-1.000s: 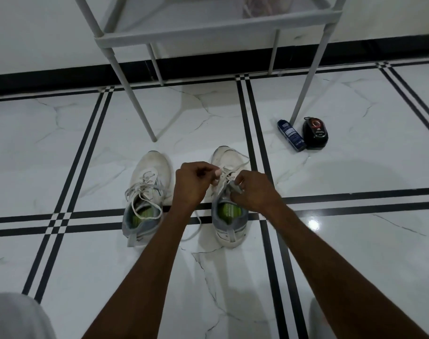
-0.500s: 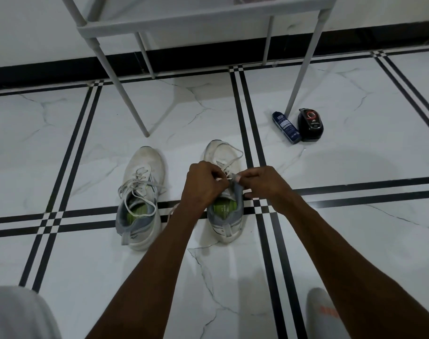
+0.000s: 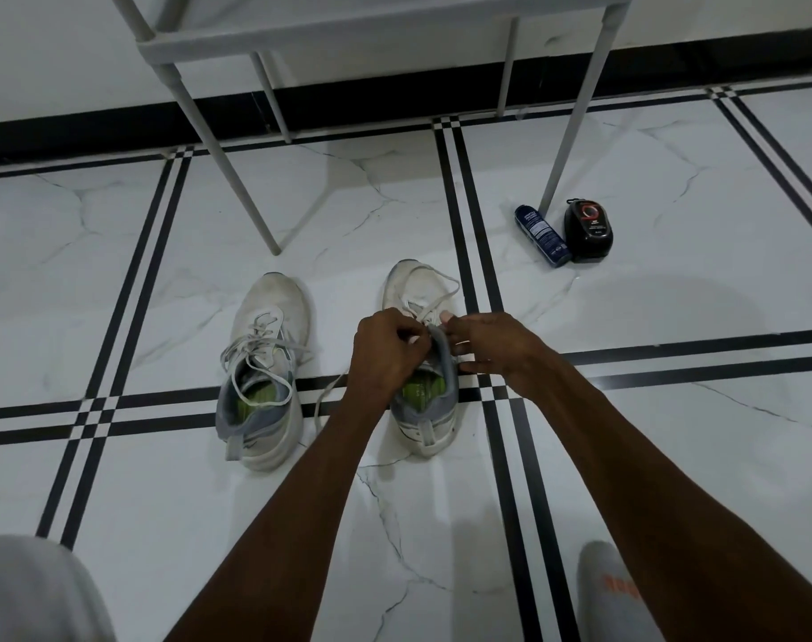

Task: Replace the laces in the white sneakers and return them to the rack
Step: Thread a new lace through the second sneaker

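Two white sneakers with grey collars and green insoles stand side by side on the floor, toes pointing away from me. The left sneaker [image 3: 266,363] lies untouched, its lace loose over the tongue. Over the right sneaker [image 3: 420,410] both my hands work at the tongue. My left hand [image 3: 385,352] pinches the white lace [image 3: 425,301] at the upper eyelets. My right hand [image 3: 485,342] holds the lace and the tongue's edge from the other side. A loose lace end trails onto the floor between the shoes.
A white rack [image 3: 348,34] stands against the wall ahead, its legs reaching the floor just beyond the shoes. A dark blue bottle [image 3: 540,234] and a black polish container [image 3: 587,229] lie by the rack's right leg. My knee [image 3: 33,590] and socked foot [image 3: 617,590] frame the bottom.
My hands have closed in together over the right sneaker's tongue, and the camera has tilted slightly. The left sneaker has not moved.
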Action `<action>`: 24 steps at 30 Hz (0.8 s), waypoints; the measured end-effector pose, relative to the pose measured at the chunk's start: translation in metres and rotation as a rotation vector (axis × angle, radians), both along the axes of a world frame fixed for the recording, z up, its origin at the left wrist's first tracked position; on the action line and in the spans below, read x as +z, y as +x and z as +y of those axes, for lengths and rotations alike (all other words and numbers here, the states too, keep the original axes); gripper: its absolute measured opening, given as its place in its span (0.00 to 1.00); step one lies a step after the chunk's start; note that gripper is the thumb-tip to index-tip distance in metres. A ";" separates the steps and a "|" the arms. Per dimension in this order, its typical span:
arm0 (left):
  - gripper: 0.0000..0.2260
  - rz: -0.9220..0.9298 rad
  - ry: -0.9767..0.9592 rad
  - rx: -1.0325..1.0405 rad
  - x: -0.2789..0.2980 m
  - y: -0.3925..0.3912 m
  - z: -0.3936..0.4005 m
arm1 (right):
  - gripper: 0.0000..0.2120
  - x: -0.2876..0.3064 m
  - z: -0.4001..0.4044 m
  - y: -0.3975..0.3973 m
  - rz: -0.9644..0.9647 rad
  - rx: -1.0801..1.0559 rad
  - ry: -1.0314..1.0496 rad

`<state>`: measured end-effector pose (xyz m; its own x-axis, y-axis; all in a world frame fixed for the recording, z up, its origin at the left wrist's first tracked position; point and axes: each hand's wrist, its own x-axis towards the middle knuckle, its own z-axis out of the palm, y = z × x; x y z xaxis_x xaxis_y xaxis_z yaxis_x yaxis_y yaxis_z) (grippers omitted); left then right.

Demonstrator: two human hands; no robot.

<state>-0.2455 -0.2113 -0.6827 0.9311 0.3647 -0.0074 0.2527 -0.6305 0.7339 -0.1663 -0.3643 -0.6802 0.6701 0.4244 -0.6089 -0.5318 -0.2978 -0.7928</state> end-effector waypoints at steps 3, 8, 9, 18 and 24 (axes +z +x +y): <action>0.04 -0.032 0.033 0.088 -0.002 -0.003 -0.009 | 0.06 -0.005 0.008 0.000 0.010 -0.005 -0.040; 0.08 -0.075 0.195 0.260 -0.003 -0.022 -0.038 | 0.08 -0.004 0.018 0.000 -0.072 0.003 -0.057; 0.11 -0.049 0.217 0.260 -0.005 -0.024 -0.042 | 0.07 -0.002 0.018 -0.001 -0.095 0.030 -0.065; 0.10 -0.075 0.239 0.303 -0.015 -0.025 -0.040 | 0.04 0.008 -0.042 0.053 -0.737 -0.899 -0.296; 0.10 -0.112 0.179 0.308 -0.017 -0.021 -0.040 | 0.10 -0.005 0.000 0.004 -0.771 0.232 -0.298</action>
<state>-0.2662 -0.2514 -0.6998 0.7692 0.6140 0.1770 0.3750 -0.6581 0.6529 -0.1618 -0.3645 -0.6847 0.8589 0.4961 -0.1272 0.2230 -0.5859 -0.7791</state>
